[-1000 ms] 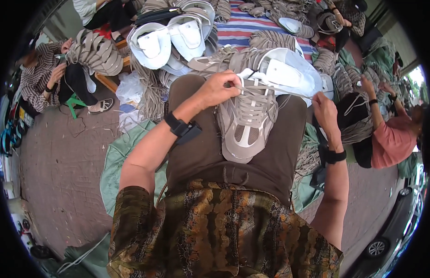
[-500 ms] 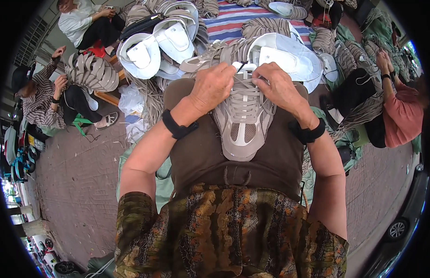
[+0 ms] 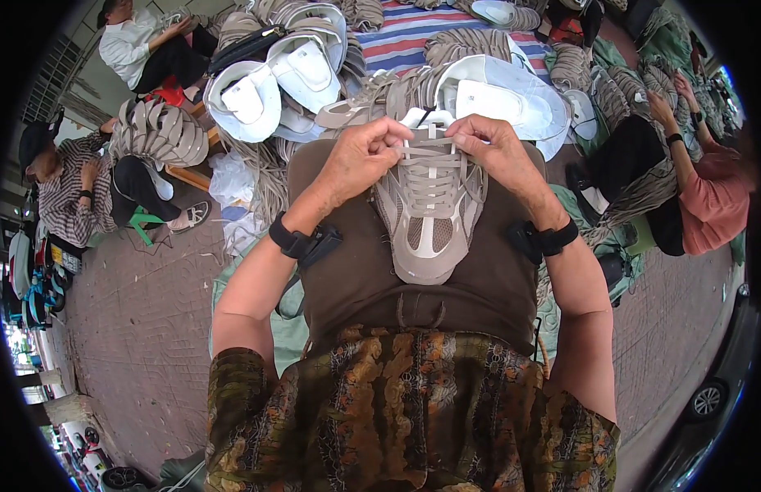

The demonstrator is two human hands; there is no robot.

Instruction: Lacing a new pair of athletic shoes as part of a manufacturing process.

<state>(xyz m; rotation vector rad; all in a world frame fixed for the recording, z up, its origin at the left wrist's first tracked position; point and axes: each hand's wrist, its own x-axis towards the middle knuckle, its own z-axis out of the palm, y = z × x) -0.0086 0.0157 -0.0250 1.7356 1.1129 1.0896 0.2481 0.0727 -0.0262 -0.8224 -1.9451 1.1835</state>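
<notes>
A beige-grey shoe upper [image 3: 430, 238] lies across my lap, its toe toward me and its white-lined collar away from me. Flat laces [image 3: 431, 176] of the same colour criss-cross its front. At the upper left eyelets, the thumb and fingers of my left hand [image 3: 362, 160] pinch the lace. My right hand [image 3: 502, 157] is closed in a pinch on the lace at the upper right eyelets, opposite the left. Between both hands the tongue shows, with a small dark strip at its top.
Stacked shoe uppers [image 3: 306, 70] with white linings sit beyond my knees, and a white-lined one [image 3: 499, 98] lies right behind my hands. A striped sheet [image 3: 397, 37] spreads farther back. Other people sit at left and right, one on a green stool [image 3: 142, 221].
My left fingers have come down from the top of the tongue to the upper left eyelets. My right fingers have closed at the right eyelets. The upper stays in place.
</notes>
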